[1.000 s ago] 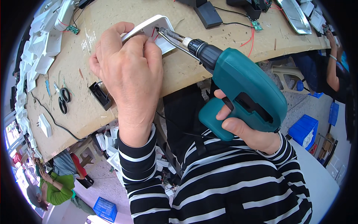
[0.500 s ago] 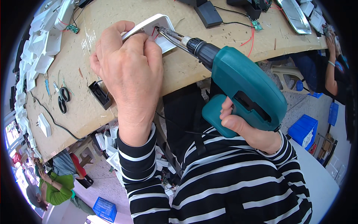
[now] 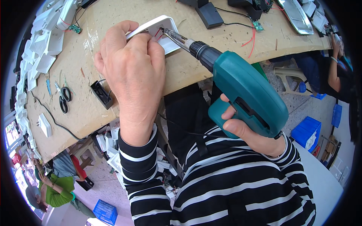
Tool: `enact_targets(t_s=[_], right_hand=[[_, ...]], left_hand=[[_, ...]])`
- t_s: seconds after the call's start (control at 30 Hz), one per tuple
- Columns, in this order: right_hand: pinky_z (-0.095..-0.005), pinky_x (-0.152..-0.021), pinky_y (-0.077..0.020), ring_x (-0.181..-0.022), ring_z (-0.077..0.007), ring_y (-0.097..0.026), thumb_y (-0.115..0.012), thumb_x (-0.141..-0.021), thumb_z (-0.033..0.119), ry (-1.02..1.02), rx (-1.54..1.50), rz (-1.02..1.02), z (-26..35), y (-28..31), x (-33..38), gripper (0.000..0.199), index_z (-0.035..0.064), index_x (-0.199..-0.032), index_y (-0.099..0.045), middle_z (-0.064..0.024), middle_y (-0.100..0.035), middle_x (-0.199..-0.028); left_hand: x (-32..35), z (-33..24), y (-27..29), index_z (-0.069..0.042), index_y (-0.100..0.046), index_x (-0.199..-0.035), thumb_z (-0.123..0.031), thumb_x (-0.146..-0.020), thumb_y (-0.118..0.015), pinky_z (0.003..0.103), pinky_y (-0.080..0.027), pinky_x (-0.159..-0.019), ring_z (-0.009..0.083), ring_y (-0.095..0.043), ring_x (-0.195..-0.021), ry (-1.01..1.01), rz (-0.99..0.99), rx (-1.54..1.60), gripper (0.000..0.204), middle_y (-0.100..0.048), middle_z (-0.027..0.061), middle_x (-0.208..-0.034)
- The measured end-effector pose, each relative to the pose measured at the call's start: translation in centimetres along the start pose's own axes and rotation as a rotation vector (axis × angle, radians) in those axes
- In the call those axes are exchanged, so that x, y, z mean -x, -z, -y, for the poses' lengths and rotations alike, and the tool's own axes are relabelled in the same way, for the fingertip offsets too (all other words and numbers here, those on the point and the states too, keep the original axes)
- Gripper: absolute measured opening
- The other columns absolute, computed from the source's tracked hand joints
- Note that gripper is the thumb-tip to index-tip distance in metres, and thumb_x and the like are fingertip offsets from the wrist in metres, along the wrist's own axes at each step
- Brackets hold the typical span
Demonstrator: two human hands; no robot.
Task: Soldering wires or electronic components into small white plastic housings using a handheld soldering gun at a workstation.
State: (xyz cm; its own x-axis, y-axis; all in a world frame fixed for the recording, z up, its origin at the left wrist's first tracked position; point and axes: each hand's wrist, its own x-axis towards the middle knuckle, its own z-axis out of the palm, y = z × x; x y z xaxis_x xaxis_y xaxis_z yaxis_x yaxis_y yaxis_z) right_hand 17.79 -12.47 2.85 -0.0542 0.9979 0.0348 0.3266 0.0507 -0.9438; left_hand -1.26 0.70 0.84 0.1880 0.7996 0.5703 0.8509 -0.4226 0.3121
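Note:
My left hand [image 3: 134, 71] is closed on a white plastic housing [image 3: 170, 44] and keeps it tilted near the table's edge. Inside the housing, thin red wires [image 3: 158, 34] show beside my fingertips. My right hand [image 3: 247, 132] is wrapped round the handle of a teal soldering gun [image 3: 250, 88]. Its metal tip [image 3: 168, 34] reaches into the housing, beside the red wires. Whether the tip touches them I cannot tell, and my left fingers hide much of the housing's inside.
Scissors [image 3: 64, 100] and a small black case [image 3: 101, 95] lie left of my hand. White housings [image 3: 47, 45] pile along the left edge. Black boxes [image 3: 209, 16] and a green circuit board [image 3: 258, 25] sit at the back. Other people work at both sides.
The soldering gun has turned slightly and its tip has shifted a little to the right in the housing. The white housing and my left hand have moved only very slightly.

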Motion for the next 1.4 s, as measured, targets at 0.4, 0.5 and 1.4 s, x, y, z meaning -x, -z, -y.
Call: enact_targets(t_s=[0.4,0.5,1.4], right_hand=[[-0.0199,-0.060,-0.0482,-0.069,-0.0088,-0.061,-0.079,-0.074,0.014,0.057,0.047,0.025,0.18,0.51,0.02,0.054,-0.0043,-0.116,-0.052,-0.0038,-0.061,-0.082],[-0.0201,-0.060,-0.0485,-0.069,-0.0091,-0.061,-0.080,-0.074,0.014,0.071,0.068,0.032,0.19,0.57,0.01,0.054,-0.0045,-0.116,-0.052,-0.0047,-0.061,-0.085],[-0.0250,-0.064,-0.0493,-0.073,-0.0155,-0.061,-0.081,-0.072,0.012,-0.046,0.027,0.016,0.36,0.13,0.07,0.055,-0.0040,-0.116,-0.054,-0.0104,-0.061,-0.099]], left_hand=[[-0.06,0.15,-0.01,-0.001,-0.069,-0.076,-0.007,-0.073,-0.060,0.039,-0.036,-0.087,0.0273,-0.055,-0.094,-0.019,-0.021,0.028,0.011,-0.060,0.0111,-0.101],[-0.05,0.14,0.09,-0.001,-0.069,-0.077,-0.007,-0.073,-0.060,0.039,-0.037,-0.087,0.0272,-0.056,-0.094,-0.015,-0.032,0.035,0.011,-0.060,0.0113,-0.100],[0.04,0.15,-0.15,-0.002,-0.068,-0.076,-0.008,-0.073,-0.061,0.040,-0.037,-0.086,0.0280,-0.055,-0.096,-0.014,-0.034,0.015,0.010,-0.060,0.0108,-0.102]])
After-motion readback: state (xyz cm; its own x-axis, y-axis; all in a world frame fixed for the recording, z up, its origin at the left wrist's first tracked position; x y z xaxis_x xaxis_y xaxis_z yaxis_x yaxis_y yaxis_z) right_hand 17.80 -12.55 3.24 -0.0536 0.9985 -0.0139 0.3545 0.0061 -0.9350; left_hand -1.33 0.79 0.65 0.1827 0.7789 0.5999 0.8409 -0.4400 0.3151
